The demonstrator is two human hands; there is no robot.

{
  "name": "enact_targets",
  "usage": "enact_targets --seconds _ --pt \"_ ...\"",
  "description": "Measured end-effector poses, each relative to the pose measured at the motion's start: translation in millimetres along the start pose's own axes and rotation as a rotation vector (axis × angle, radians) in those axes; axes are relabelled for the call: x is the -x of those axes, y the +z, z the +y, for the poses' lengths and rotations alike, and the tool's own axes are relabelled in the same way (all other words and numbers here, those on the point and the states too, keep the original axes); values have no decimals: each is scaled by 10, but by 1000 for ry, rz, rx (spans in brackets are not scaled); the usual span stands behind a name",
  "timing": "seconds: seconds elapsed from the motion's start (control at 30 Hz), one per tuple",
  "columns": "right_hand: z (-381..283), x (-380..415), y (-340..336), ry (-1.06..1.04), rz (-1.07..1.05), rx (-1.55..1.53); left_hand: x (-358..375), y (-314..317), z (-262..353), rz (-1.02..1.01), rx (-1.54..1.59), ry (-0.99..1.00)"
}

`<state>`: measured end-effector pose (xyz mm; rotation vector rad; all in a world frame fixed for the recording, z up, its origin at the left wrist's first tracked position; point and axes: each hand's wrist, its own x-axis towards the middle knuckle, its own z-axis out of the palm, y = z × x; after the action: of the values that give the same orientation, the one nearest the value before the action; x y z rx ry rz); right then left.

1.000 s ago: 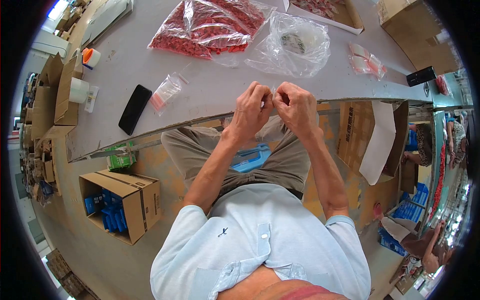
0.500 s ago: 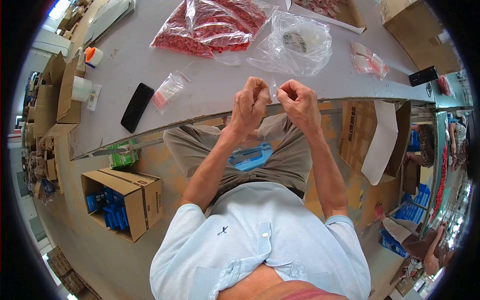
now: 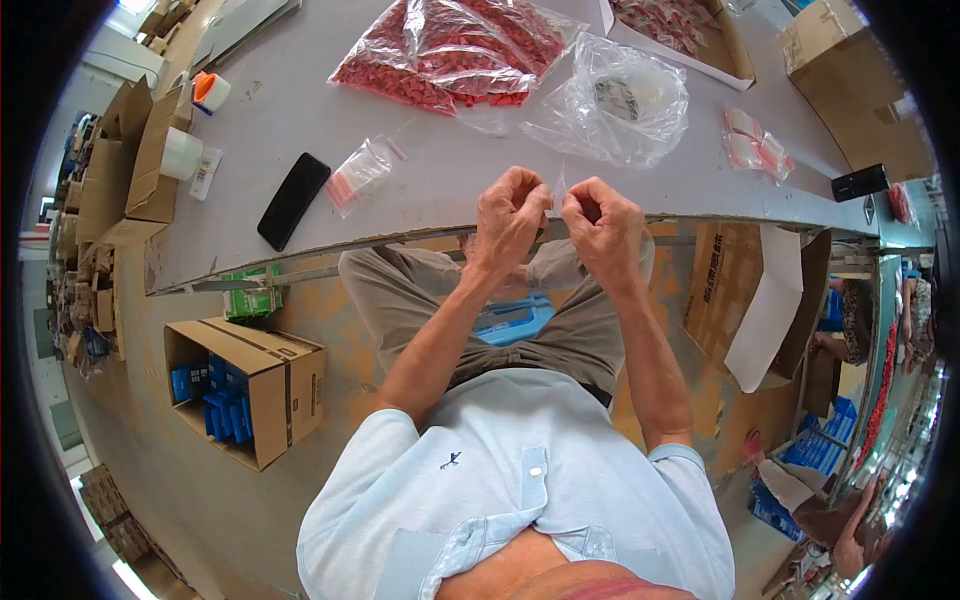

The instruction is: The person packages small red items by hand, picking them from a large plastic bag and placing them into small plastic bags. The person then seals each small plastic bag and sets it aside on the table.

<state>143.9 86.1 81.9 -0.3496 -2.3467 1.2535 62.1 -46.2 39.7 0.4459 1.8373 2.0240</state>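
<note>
My left hand [image 3: 512, 220] is pinched closed over the front edge of the grey table [image 3: 430, 180]. Close beside it, my right hand [image 3: 604, 228] is pinched in the same way. A small clear piece, seemingly thin plastic [image 3: 559, 184], shows between the fingertips of both hands. Beyond the hands lie a crumpled clear plastic bag [image 3: 625, 100] and a large clear bag of small red pieces [image 3: 450, 55]. To the left are a small stack of clear bags with red marks [image 3: 362, 174] and a black phone [image 3: 293, 202].
More small bags [image 3: 755, 145] and a black object [image 3: 860, 183] lie right, near a cardboard box [image 3: 850, 80]. An open tray [image 3: 735, 60] stands at the back. Orange tape [image 3: 210, 92] is at left. Below are a box with blue packs [image 3: 285, 390] and another carton [image 3: 715, 280]. People are at far right.
The view has shifted slightly, so the table items appear further right. Both hands stay pinched close together, and the clear piece between them shows more plainly.
</note>
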Motion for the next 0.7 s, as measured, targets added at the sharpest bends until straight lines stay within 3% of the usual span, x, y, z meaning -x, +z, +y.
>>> enact_targets --seconds 0.13,0.27,0.5,0.7 --pt "37 -18 2 29 36 -54 84 29 88 7 72 4" --pt "44 -11 -3 65 3 -106 69 -53 25 -140 109 -69" --pt "70 28 -12 36 -17 -129 14 -60 -62 -133 240 -110" --pt "66 63 37 -149 7 102 7 -47 -47 -101 269 -146"
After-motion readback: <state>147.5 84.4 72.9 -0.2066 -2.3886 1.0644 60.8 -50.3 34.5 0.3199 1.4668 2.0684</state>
